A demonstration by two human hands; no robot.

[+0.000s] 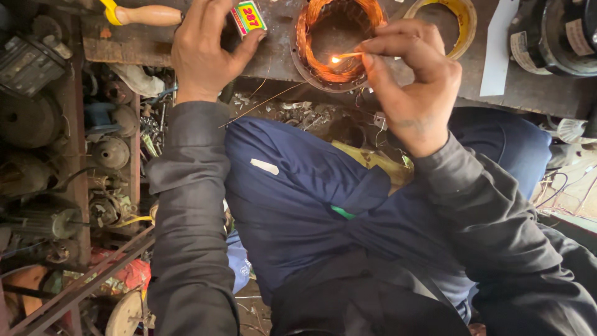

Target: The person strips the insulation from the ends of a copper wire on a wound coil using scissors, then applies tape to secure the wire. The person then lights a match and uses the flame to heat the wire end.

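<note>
A matchbox (248, 17) is gripped in the left hand (205, 53). A lit match (346, 57) is pinched by the right hand (410, 87), flame just left of its fingertips, inside a copper coil (339, 37).

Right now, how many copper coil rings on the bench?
1. The copper winding ring lies on the bench, under the lit match in the right hand. More may sit beyond the frame.

Worn dark workbench (535, 93) across top; rusty metal shelving (78, 186) at left crammed with old motor parts (112, 152); daylight.
</note>
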